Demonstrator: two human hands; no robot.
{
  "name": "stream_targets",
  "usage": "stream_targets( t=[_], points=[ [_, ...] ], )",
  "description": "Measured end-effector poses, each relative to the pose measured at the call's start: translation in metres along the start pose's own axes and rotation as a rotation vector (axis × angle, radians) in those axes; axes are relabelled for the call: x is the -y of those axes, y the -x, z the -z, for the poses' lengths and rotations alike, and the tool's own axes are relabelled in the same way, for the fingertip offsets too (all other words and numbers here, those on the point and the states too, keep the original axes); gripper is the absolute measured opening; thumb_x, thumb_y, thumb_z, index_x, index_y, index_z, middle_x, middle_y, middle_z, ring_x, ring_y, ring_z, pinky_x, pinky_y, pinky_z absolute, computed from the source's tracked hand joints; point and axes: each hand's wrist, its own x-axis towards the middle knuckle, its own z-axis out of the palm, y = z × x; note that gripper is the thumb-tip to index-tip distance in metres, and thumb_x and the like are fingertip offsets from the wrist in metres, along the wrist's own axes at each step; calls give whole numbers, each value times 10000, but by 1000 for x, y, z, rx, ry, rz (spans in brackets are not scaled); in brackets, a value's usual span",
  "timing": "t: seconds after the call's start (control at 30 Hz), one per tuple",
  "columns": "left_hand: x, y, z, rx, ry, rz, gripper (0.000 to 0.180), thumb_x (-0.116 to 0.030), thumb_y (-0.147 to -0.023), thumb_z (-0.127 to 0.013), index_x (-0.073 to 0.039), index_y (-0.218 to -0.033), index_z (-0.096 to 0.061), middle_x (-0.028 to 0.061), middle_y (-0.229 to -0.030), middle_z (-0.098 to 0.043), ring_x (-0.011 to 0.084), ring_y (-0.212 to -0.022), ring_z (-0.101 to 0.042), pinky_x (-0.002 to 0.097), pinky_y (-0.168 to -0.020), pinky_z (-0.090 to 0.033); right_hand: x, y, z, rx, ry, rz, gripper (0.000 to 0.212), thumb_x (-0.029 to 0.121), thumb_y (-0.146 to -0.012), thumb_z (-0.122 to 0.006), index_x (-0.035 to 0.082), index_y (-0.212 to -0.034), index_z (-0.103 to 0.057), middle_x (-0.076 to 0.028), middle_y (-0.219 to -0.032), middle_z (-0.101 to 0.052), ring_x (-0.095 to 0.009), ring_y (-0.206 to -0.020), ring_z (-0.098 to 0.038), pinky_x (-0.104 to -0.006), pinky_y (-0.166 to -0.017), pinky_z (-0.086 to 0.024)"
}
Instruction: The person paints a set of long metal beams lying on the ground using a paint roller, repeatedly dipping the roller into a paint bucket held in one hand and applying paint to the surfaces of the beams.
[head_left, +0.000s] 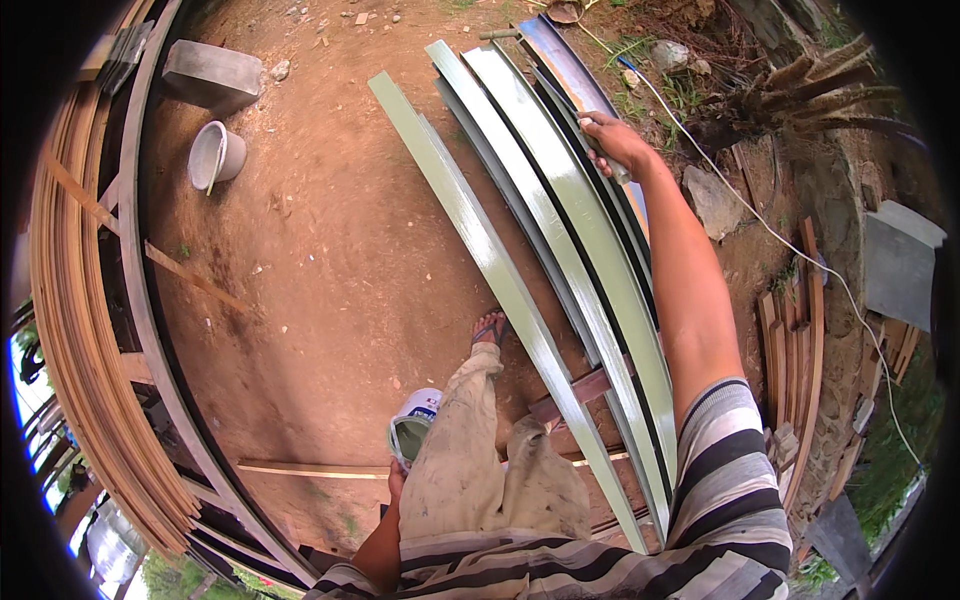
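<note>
Three green beams, centre, look coated | bluish beam, upper right, seems uncoated | our right hand clasps a brush-like tool; our left hand grips a paint can

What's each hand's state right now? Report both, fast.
Left hand: holding the open paint can, grip partly hidden.
Right hand: closed around a slim tool, likely a paintbrush.

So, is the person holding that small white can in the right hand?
No, the can is in the left hand, while the right hand is by the long metal strips.
</note>
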Motion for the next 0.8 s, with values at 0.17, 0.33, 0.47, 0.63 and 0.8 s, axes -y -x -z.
stream_targets(
  t=[0.17, 0.33, 0.47, 0.63, 0.8],
  points=[
    [8, 10, -20, 27, -58, -6, 435, -481, -1060, -450, -98, -1158, -633, 79, -1039, -704, 265, -945, -679, 460, -916, -560, -42, 38, 5, 8, -29, 13, 412, 308, -1071, -481, 157, -1454, -479, -23, -667, -520, -92, -465, -453, -271, -405, -404],
    [28, -11, 4, 144, -107, -62, 477, -484, -1063, -409, -91, -1225, -626, 100, -1117, -704, 294, -1016, -681, 485, -964, -545, -152, 159, 46, 4, 47, 28, 454, 315, -1072, -482, 160, -1498, -453, -27, -644, -516, -110, -454, -474, -294, -396, -409],
    [52, -18, 15, 177, -147, -50, 525, -503, -1059, -370, -76, -1250, -608, 127, -1171, -697, 313, -1062, -668, 483, -1001, -523, -258, 279, 79, 4, 48, -41, 490, 323, -1071, -480, 160, -1529, -431, -34, -646, -512, -116, -447, -473, -307, -403, -420],
    [72, -9, 7, 208, -330, -52, 558, -521, -1054, -367, -55, -1257, -597, 144, -1194, -692, 322, -1087, -660, 477, -1013, -514, -371, 436, 124, -18, 63, -147, 489, 349, -1070, -462, 183, -1530, -442, -44, -657, -525, -117, -453, -486, -312, -433, -448],
    [80, 20, 2, 195, -581, -62, 579, -530, -1051, -367, -41, -1264, -591, 154, -1211, -687, 329, -1105, -655, 474, -1021, -509, -481, 585, 161, -28, 75, -276, 468, 351, -1068, -483, 230, -1520, -468, -24, -634, -516, -109, -463, -483, -309, -438, -441]
  ],
)
